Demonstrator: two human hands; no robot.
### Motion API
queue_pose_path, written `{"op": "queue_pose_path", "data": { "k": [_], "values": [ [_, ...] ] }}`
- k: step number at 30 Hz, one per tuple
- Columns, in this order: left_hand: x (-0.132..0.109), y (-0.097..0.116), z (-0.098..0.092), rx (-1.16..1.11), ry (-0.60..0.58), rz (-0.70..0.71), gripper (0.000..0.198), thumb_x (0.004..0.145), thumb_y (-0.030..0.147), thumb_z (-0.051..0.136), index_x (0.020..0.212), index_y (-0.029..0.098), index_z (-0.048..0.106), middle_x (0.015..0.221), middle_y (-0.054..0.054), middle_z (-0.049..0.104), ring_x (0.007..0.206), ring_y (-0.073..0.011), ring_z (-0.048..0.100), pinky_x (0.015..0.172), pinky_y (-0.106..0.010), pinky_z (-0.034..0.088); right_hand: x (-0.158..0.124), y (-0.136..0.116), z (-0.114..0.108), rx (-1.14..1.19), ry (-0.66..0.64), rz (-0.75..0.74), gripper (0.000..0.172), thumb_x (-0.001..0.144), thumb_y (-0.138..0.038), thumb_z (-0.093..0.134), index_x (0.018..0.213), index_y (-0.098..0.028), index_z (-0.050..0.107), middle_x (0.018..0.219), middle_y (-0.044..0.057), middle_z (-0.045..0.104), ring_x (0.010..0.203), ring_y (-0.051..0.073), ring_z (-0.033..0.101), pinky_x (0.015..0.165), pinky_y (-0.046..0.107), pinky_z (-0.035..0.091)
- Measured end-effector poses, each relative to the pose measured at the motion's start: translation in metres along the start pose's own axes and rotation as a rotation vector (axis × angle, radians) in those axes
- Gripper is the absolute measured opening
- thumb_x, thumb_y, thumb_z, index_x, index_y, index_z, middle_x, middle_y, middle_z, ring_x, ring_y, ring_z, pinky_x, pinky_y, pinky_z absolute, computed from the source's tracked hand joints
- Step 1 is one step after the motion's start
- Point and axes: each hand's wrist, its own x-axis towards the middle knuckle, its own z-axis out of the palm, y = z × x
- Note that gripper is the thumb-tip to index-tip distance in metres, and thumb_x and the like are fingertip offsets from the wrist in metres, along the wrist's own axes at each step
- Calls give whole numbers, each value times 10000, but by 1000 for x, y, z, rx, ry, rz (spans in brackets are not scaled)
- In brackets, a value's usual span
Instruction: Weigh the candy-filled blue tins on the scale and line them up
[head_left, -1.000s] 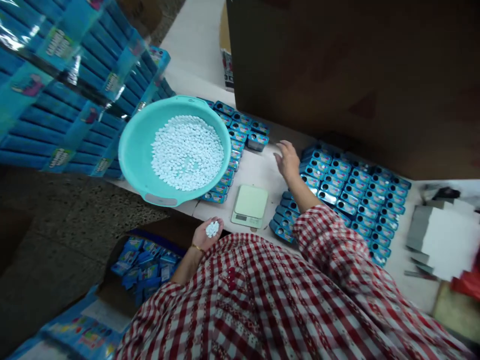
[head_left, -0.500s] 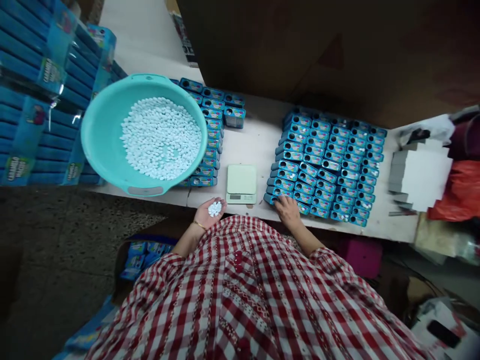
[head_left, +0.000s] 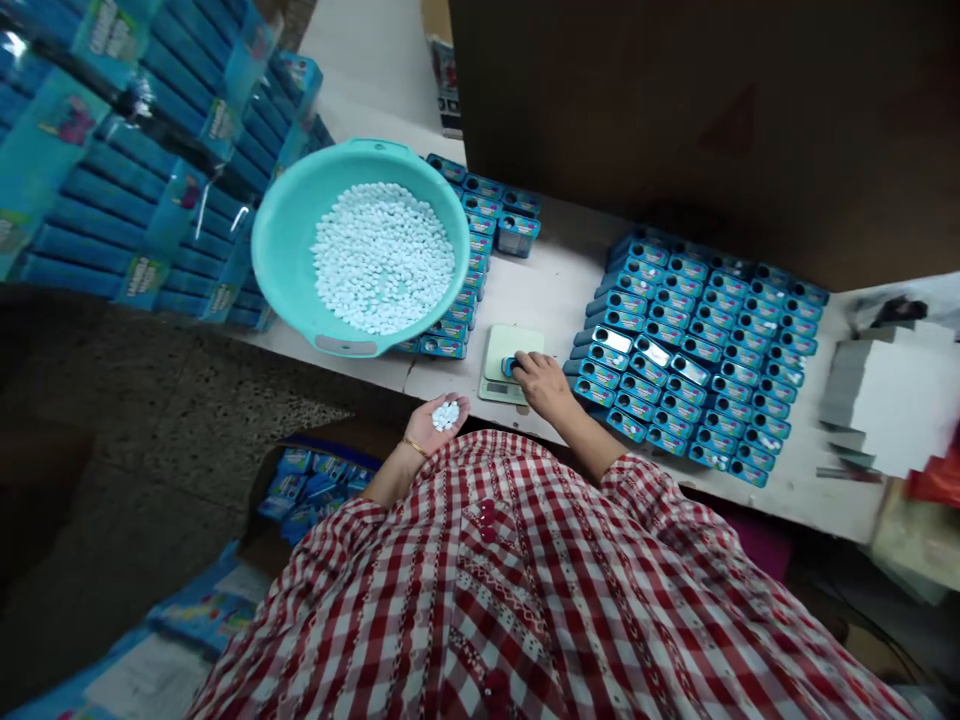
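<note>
**A:** Going left to right, what's on the surface (head_left: pixel 555 300)?

**B:** At the upper left of the frame, shrink-wrapped blue packs (head_left: pixel 150 170) are stacked high. Next comes a teal plastic basin (head_left: pixel 283 240) heaped with white tablets (head_left: pixel 382 262), right beside a block of small blue tins (head_left: pixel 480 262). Centre frame is a digital scale (head_left: pixel 521 340), and a larger block of tins (head_left: pixel 690 380) fills the right.

**A:** And the hands?

**B:** The left hand (head_left: pixel 444 420), low and left of the scale, is open, palm up and slightly cupped, with a small pile of loose tablets (head_left: pixel 445 416) lying in it. The right hand (head_left: pixel 541 385) has a narrow grip, its fingertips (head_left: pixel 521 364) on a single blue tin (head_left: pixel 511 367) resting on the scale. The fingers hide much of that tin, so I can't really tell whether it's open or what's inside.

**A:** What could go wrong?

**B:** An uncovered palm could spill if it tilts, dropping tablets into the carton of blue packets (head_left: pixel 315 485) below. The small tin could slip from so narrow a grip, and pressing on it could throw off the scale's reading. At far right, the checked sleeve (head_left: pixel 637 500) is near the block's edge and could knock tins out of line.
</note>
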Motion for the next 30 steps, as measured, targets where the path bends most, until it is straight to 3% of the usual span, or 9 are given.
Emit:
{"op": "queue_pose_path", "data": {
  "k": [4,11,13,15,17,20,23,27,30],
  "values": [
    [1,-5,-7,-26,-16,8,251,861,133,397,960,70,620,748,-122,685,749,-184,675,679,-286,546,-21,-1,-3,92,196,44,298,877,-278,488,1144,-183,581,1230,96,554,1069,235,450,858,359,356],
    [9,-13,-12,-58,-77,-17,271,864,138,387,978,66,621,796,-130,692,821,-188,671,796,-330,519,-56,6,-1,306,472,281,222,890,-227,450,1027,-188,620,1011,97,625,926,198,544,786,345,434],
    [11,-15,-12,-49,-108,-21,277,857,138,395,1004,67,619,822,-132,694,836,-191,668,828,-347,505,-57,3,-1,381,489,273,210,889,-218,450,1001,-187,625,941,93,626,895,191,558,775,341,457],
    [12,-18,-10,-29,-147,-37,284,852,136,395,1013,67,618,847,-137,694,836,-197,666,830,-361,500,-52,-9,-4,468,412,162,207,888,-218,455,1006,-185,623,920,86,625,884,179,565,780,323,474],
    [13,-22,-5,-11,-179,-67,280,851,133,392,992,63,623,829,-134,692,796,-196,667,783,-348,509,-41,-30,-7,521,256,4,223,891,-237,459,1047,-183,609,978,89,620,924,177,559,805,311,481],
    [14,-29,3,-3,-209,-116,258,854,139,400,945,65,630,735,-103,677,659,-165,651,651,-284,511,-21,-60,-9,456,-4,-152,261,894,-262,448,1100,-171,581,1105,110,578,974,204,528,783,322,487],
    [14,-33,4,8,-177,-136,250,862,135,392,904,67,629,638,-70,647,586,-149,628,611,-264,504,-8,-74,-8,355,-163,-221,251,897,-182,404,1079,-141,572,1086,117,559,943,206,511,743,308,477],
    [14,-32,2,48,-103,-138,253,869,131,383,877,69,628,616,-65,646,631,-162,643,680,-285,517,-6,-72,-7,338,-223,-272,263,878,-92,380,1071,-126,554,1037,101,546,916,185,503,730,274,461],
    [11,-30,8,63,-104,-101,246,862,120,392,847,78,633,636,-64,657,651,-158,644,731,-296,517,-6,-66,-5,425,-178,-171,264,894,-138,387,1104,-149,546,1058,102,534,942,183,498,738,272,462]
  ]
}}
